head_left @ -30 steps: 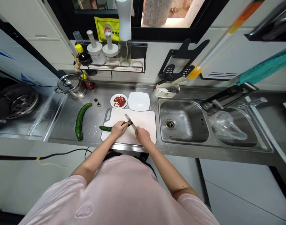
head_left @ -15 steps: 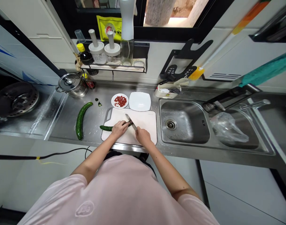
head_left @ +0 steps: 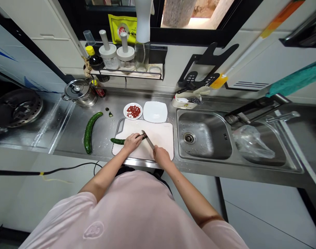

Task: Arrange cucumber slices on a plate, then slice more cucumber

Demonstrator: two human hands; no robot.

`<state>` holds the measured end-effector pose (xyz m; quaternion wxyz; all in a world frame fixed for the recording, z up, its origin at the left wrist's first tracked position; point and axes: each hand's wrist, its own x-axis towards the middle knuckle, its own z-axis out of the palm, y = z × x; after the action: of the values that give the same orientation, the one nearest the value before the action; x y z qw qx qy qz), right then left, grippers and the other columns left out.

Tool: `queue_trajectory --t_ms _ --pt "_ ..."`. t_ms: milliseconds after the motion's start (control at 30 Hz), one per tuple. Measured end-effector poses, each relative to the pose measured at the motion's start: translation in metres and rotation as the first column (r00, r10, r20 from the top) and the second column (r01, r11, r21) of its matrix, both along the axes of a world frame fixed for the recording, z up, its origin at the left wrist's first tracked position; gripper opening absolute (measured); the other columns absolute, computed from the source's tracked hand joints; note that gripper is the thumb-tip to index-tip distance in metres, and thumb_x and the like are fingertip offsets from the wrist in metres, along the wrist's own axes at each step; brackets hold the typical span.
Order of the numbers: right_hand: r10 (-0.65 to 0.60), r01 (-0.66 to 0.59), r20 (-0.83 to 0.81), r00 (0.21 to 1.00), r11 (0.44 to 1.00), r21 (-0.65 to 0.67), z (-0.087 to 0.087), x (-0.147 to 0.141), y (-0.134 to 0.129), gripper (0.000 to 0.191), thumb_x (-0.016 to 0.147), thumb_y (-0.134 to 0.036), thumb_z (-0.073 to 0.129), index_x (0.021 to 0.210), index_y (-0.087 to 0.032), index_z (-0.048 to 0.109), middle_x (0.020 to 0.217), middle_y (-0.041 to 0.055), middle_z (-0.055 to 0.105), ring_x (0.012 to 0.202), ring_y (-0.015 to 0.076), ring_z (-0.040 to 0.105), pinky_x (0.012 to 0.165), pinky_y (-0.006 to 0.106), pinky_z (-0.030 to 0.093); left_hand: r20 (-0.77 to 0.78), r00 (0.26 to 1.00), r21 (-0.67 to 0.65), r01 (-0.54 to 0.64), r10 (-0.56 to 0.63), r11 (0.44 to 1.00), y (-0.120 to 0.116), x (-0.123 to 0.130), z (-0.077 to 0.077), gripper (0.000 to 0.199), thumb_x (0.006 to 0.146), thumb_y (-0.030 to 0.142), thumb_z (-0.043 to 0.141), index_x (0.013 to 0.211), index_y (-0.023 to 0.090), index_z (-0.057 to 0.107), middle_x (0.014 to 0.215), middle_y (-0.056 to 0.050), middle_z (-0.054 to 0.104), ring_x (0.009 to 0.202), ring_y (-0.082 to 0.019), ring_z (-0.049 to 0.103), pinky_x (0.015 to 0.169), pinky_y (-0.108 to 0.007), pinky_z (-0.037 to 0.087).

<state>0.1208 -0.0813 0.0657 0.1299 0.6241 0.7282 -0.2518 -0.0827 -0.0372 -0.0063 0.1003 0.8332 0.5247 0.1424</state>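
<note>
Head cam: left hand held short cucumber on board, right hand gripped kitchen knife.

Detail from my end: left hand was curled closed over the cucumber's right end, which lay on the left part of the white cutting board. Right hand was closed around the knife, handle hidden in the fist, blade angled up and left, tip just beside the left fingers. Couldn't tell whether blade touched cucumber. A whole cucumber lay on the steel counter left of the board, with small green pieces near it. Behind the board: round plate of chopped red bits, square white plate. Steel sink sat to the right.
</note>
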Motion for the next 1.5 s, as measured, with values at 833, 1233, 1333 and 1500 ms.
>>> queue_trajectory --t_ms 833,1233,1333,1500 --pt "0.027 -0.026 -0.026 0.999 0.999 0.025 -0.005 -0.009 0.017 0.023 0.093 -0.018 0.034 0.104 -0.016 0.054 0.094 0.0126 0.065 0.086 0.023 0.063 0.069 0.029 0.04 0.017 1.0 -0.005 0.0 0.0 1.0 0.003 0.0 -0.004 0.035 0.094 0.03 0.038 0.124 0.028 0.056 0.109 -0.006 0.059 0.098 -0.018 0.052 0.088 -0.031 0.043" --pt "0.016 -0.015 -0.04 0.999 1.0 0.016 -0.005 -0.01 0.016 0.024 0.093 -0.02 0.034 0.107 -0.015 0.053 0.096 0.0129 0.065 0.088 0.0229 0.062 0.07 0.028 0.04 0.022 1.0 0.006 0.013 -0.013 1.0 0.003 -0.001 -0.003 0.035 0.094 0.031 0.038 0.124 0.028 0.056 0.108 -0.006 0.059 0.098 -0.017 0.053 0.086 -0.03 0.044" --pt "0.024 -0.023 -0.04 0.999 1.0 0.02 -0.007 -0.008 0.014 0.023 0.093 -0.02 0.035 0.106 -0.015 0.053 0.094 0.0124 0.065 0.087 0.0231 0.063 0.069 0.028 0.04 0.034 0.999 0.04 0.014 -0.016 0.999 0.004 -0.001 -0.005 0.034 0.094 0.031 0.039 0.123 0.027 0.056 0.106 -0.005 0.06 0.095 -0.017 0.053 0.085 -0.029 0.044" --pt "0.027 -0.025 -0.045 0.999 0.999 0.03 -0.011 -0.01 0.018 0.023 0.093 -0.021 0.035 0.106 -0.015 0.054 0.095 0.0127 0.065 0.088 0.0226 0.062 0.071 0.028 0.04 0.054 0.998 0.079 0.009 -0.013 0.997 0.004 -0.001 -0.008 0.032 0.093 0.03 0.041 0.121 0.027 0.058 0.104 -0.006 0.061 0.093 -0.016 0.054 0.083 -0.028 0.045"
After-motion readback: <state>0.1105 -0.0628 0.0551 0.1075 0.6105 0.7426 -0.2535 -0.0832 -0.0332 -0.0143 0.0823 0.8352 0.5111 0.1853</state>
